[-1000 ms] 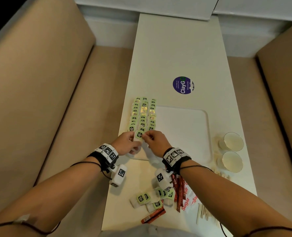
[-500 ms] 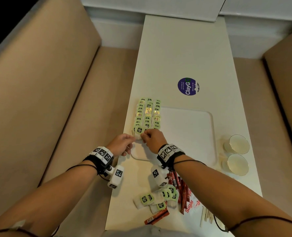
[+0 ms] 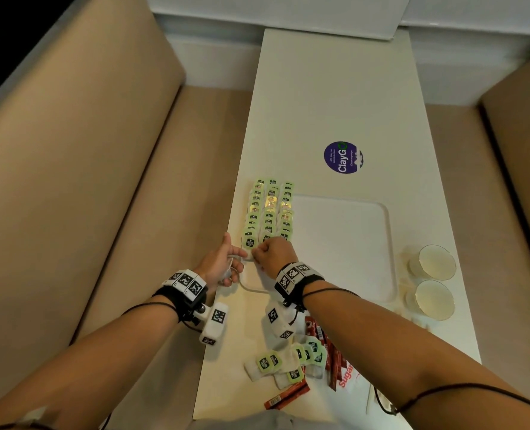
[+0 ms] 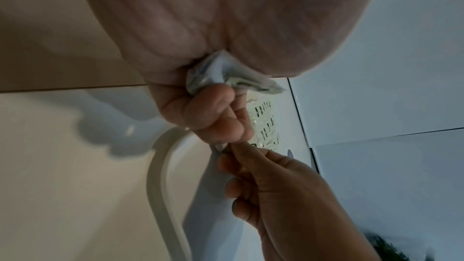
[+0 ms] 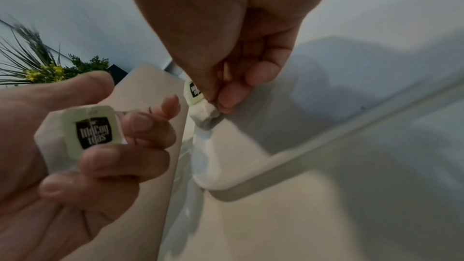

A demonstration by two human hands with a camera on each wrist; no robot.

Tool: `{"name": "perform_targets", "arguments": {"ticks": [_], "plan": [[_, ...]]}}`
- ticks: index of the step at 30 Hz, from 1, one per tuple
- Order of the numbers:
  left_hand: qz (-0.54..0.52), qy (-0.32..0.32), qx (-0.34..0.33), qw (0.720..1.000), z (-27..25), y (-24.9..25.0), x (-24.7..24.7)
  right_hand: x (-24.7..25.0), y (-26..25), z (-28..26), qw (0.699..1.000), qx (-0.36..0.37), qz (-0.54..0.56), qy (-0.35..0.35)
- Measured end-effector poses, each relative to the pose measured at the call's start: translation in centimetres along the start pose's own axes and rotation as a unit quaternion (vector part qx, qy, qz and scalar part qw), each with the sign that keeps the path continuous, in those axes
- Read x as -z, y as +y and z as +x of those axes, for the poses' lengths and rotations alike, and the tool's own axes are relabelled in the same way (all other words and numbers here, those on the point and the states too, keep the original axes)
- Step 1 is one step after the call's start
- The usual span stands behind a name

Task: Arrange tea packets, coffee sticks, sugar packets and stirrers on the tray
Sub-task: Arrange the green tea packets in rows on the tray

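Note:
A white tray [image 3: 344, 252] lies on the table, with three columns of green-labelled tea packets [image 3: 269, 209] along its left side. My right hand [image 3: 257, 254] pinches the white end of a tea packet [image 5: 194, 91] at the near end of the left column, low over the tray. My left hand [image 3: 237, 259] is right beside it and holds a spare tea packet [image 5: 92, 132] curled in its palm, which also shows in the left wrist view [image 4: 220, 74]. Loose tea packets [image 3: 288, 358], red coffee sticks [image 3: 332, 352], a sugar packet [image 3: 347, 377] and wooden stirrers [image 3: 370, 398] lie near the table's front edge.
Two clear cups [image 3: 434, 262] [image 3: 431, 301] stand right of the tray. A purple round sticker [image 3: 342, 157] is on the table beyond it. Beige benches [image 3: 71, 181] run along both sides. The tray's right part is bare.
Both hands have shifted a little left, from the middle column's near end to the left column's near end, and the right hand still pinches a tea packet.

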State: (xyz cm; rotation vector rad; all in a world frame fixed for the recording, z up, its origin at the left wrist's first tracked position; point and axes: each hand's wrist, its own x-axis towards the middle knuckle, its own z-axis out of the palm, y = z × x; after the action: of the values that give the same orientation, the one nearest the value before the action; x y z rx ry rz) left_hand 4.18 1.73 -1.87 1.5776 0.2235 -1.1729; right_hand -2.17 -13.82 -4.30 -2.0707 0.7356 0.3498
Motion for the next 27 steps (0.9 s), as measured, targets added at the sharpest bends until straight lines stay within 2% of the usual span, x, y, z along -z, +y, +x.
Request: {"name": "perform_targets", "arguments": {"ticks": [4,7,11,14,17,20,24,27], "plan": [[-0.008,-0.005,-0.005,1.0,0.3,0.3,-0.1,0.5,0.2,-0.6,0.999,0.008,0.012,0.033],[-0.017,-0.021,-0.013,1.0,0.7,0.3,-0.1,1.2,-0.2,-1.6,0.996,0.056,0.055,0.048],[-0.014,-0.044,-0.006,0.999,0.5,0.7,-0.5,1.9,-1.0,-2.9,0.985,0.134,0.099,-0.036],[-0.003,-0.069,-0.009,0.998,0.1,1.2,-1.1,2.1,-1.2,-3.4,0.98,0.175,0.059,-0.073],[0.018,-0.083,-0.022,0.996,-0.2,1.3,-1.7,2.3,-1.4,-3.8,0.979,0.18,0.048,-0.087],[0.041,-0.063,-0.037,0.997,-0.5,1.3,-1.9,2.6,-1.4,-4.0,0.98,0.183,0.037,-0.068],[0.047,-0.069,-0.075,0.994,-0.8,1.4,-1.8,3.3,-1.2,-3.7,0.987,0.158,0.009,-0.035],[0.043,-0.045,-0.11,0.992,-0.6,1.3,-1.6,3.6,-0.5,-3.2,0.99,0.138,0.004,-0.032]]}}
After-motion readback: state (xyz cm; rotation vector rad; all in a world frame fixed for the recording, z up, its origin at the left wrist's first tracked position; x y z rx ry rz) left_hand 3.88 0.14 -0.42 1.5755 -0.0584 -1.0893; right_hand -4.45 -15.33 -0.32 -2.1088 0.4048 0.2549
